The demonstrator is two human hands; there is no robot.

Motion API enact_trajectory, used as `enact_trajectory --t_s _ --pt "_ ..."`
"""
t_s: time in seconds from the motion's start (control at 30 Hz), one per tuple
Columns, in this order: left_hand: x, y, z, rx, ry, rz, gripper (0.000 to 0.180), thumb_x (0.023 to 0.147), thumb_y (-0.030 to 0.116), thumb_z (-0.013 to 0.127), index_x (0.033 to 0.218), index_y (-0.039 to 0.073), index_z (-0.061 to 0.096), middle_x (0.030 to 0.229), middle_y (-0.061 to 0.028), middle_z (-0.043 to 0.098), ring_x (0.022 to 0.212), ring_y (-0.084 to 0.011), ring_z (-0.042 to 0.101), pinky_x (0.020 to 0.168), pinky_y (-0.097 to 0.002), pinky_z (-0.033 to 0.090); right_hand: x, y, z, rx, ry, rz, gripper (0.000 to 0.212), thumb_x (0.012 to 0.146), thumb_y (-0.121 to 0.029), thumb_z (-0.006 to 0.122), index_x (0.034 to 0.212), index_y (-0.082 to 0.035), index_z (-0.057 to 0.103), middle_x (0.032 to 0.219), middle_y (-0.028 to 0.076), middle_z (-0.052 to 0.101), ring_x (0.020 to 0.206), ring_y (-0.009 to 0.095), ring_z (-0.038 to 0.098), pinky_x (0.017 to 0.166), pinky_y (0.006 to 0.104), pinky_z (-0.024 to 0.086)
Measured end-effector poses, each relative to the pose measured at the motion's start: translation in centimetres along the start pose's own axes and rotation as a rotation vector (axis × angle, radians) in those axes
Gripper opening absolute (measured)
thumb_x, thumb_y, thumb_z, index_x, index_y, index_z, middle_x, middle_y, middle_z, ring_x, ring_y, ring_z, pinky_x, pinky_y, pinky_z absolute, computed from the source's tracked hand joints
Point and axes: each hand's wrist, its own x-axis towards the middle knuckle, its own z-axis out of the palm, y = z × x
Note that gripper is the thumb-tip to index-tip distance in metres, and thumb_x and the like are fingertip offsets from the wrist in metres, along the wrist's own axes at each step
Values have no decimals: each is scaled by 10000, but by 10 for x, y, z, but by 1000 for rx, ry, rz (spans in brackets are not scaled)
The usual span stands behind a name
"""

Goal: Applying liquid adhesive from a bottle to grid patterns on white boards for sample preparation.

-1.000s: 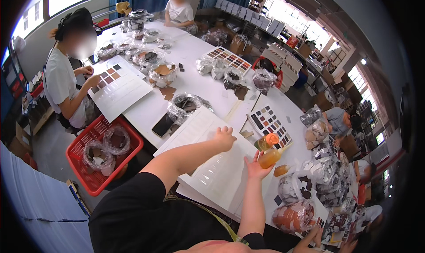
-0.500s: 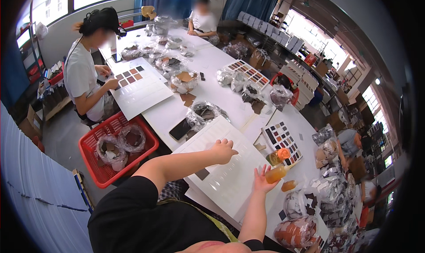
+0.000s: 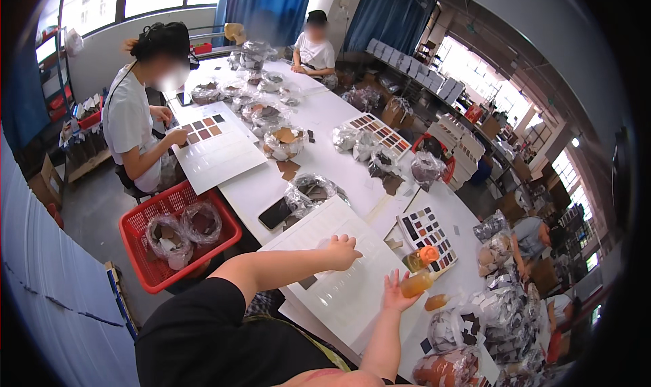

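Looking squeezable, the amber bottle (image 3: 415,285), two o'clock from the spread right hand (image 3: 395,296), is best gripped mid-body; the left hand (image 3: 342,253) is likewise spread.

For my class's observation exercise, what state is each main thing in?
Left hand: over the white board; grip unclear.
Right hand: open, fingers spread.
White board: lying flat.
Amber bottle: beside right hand.
Orange-capped bottle: cap on.
Phone: screen dark.
Red basket: holding clear bags.
Nearest swatch board: bearing swatch rows.
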Motion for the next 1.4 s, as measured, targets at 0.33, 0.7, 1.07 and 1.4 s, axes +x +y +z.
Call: enact_trajectory --t_s 0.33,0.7,1.07,1.4 --pt "2 -5 1 -23 -5 -23 377 876 198 476 1219 313 584 1196 -73 473 1147 -263 399 914 -418 339 -2 2 8 21 -4 -3 748 779 -690 483 1305 -162 419 1291 -47 485 1287 347 375 988 656 227" --pt "-18 -7 -3 -58 72 64 352 875 238 514 1214 311 575 1305 -65 434 1225 -280 346 955 -458 312 4 0 -6 5 -1 -33 715 770 -697 473 1271 -187 455 1258 6 508 1253 364 405 983 663 233" --pt "-217 -53 14 -404 503 385 466 720 49 628 1177 94 552 1140 -118 537 1065 -314 496 895 -418 382 -14 8 39 -17 88 -62 656 819 -668 394 1254 -181 456 1208 30 519 1268 291 394 983 698 188" --pt "-321 -109 182 -147 -50 122 528 869 360 471 1376 244 381 1451 -83 311 1359 -277 258 1085 -481 200 37 29 43 -173 9 -14 628 826 -659 394 1235 -189 475 1191 5 524 1243 269 415 961 708 206"
